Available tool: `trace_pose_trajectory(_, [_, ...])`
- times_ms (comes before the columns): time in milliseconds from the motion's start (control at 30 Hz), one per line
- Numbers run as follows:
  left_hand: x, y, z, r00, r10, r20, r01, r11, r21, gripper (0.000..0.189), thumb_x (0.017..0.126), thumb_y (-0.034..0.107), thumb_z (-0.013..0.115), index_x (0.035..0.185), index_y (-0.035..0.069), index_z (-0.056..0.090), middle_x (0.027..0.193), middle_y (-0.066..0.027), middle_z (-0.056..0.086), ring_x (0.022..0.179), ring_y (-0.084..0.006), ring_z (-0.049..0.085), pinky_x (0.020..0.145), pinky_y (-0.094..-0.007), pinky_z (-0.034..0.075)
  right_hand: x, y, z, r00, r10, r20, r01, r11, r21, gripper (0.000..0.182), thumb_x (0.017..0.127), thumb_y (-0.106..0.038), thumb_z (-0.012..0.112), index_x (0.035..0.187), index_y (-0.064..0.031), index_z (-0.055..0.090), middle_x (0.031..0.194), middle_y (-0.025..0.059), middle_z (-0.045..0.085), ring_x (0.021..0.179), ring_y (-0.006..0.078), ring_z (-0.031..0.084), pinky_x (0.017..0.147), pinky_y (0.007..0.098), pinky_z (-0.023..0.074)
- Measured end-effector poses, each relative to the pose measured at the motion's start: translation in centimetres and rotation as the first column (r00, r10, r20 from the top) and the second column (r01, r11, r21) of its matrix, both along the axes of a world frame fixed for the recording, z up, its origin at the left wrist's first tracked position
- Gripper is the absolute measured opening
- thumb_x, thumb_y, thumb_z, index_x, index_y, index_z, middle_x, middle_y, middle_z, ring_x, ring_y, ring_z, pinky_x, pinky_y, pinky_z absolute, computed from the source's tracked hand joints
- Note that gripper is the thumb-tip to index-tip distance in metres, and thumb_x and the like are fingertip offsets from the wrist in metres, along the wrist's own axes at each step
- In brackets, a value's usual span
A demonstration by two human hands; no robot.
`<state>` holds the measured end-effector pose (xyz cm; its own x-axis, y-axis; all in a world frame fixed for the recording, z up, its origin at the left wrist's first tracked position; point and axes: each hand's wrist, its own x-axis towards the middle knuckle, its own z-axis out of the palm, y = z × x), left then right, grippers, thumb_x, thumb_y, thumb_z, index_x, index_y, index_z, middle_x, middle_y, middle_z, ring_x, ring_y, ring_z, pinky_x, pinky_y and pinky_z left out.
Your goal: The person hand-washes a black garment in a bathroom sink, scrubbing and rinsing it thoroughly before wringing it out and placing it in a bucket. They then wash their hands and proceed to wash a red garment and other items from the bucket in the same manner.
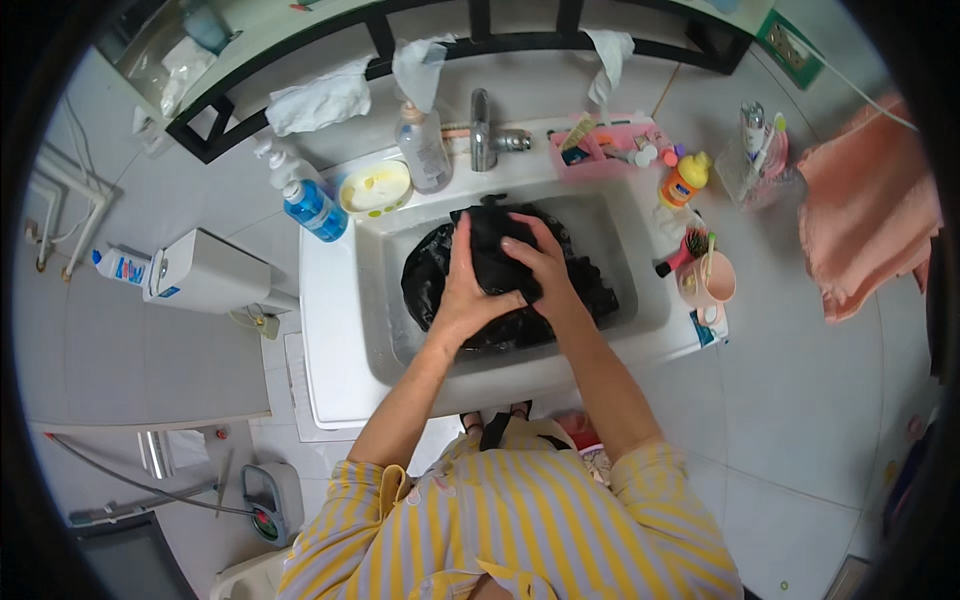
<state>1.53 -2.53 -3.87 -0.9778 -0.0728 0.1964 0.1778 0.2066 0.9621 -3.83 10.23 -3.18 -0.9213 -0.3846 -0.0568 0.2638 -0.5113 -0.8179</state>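
Observation:
Both hands grip a bunched wad of wet black cloth (491,247) above the middle of a white washbasin (330,352). My left hand (469,292) presses on its left side, thumb pointing right across the near edge. On the right side, the curled fingers of my right hand (544,262) dig into the same wad. More black fabric (427,277) lies beneath in shallow water, its folds shiny and spreading to both sides. The bunched cloth hides part of the basin's floor.
A chrome faucet (481,131) rises behind the basin. Along its rim stand a blue pump bottle (316,211), a soap dish (375,187), a clear pump bottle (424,154), a pink organizer (581,161), a yellow-capped orange bottle (684,182), a hairbrush (682,253) and a pink cup (709,279).

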Motion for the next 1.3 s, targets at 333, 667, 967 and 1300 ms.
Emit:
trace_pose_trajectory(333, [-2.6, 0.0, 12.5, 0.971, 0.235, -0.04, -0.198, 0.891, 0.408, 0.061, 0.062, 0.001, 0.072, 0.118, 0.002, 0.047, 0.1, -0.0083, 0.06, 0.089, -0.0171, 0.058, 0.079, -0.0293, 0.048, -1.5, 0.9, 6.8, 0.847, -0.105, -0.522, -0.015, 0.976, -0.219, 0.099, 0.073, -0.017, 0.073, 0.146, -0.0122, 0.005, 0.147, 0.0151, 0.021, 0.137, 0.023, 0.018, 0.109, 0.0342, 0.0149])
trace_pose_trajectory(667, [-2.1, -1.5, 24.6, 0.838, 0.468, -0.282, -0.152, 0.696, 0.702, 0.017, 0.078, 0.009, 0.06, 0.091, -0.001, 0.059, 0.083, -0.0081, 0.063, 0.076, -0.0201, 0.063, 0.072, -0.0304, 0.054, -1.5, -2.4, -8.0, 0.838, 0.322, -0.44, 0.036, 0.772, 0.634, 0.069, 0.057, -0.013, 0.08, 0.116, 0.0037, 0.048, 0.092, 0.0123, 0.063, 0.087, 0.0217, 0.059, 0.084, 0.033, 0.044])
trace_pose_trajectory(967, [0.7, -9.8, 8.0, 0.793, 0.603, 0.092, -0.593, 0.727, 0.346, 0.056, 0.064, 0.003, 0.069, 0.114, -0.002, 0.045, 0.097, -0.0107, 0.056, 0.085, -0.0203, 0.057, 0.077, -0.03, 0.048, -2.1, 6.4, -7.9, 0.948, 0.261, -0.181, 0.009, 0.549, 0.836, 0.036, 0.058, -0.02, 0.065, 0.087, 0.0012, 0.062, 0.08, 0.02, 0.062, 0.078, 0.0326, 0.06, 0.071, 0.0358, 0.0454])
trace_pose_trajectory(1300, [2.2, -5.6, 1.6, 0.999, 0.003, -0.036, -0.014, 0.94, -0.34, 0.1, 0.061, 0.031, 0.081, 0.141, 0.009, 0.025, 0.147, -0.025, 0.009, 0.138, -0.0372, 0.004, 0.111, -0.043, 0.013, -1.4, 2.9, 10.8, 0.807, 0.206, -0.554, 0.231, 0.752, 0.617, 0.027, 0.061, -0.013, 0.061, 0.081, 0.0038, 0.059, 0.068, 0.0085, 0.059, 0.067, 0.016, 0.056, 0.065, 0.0295, 0.0447])
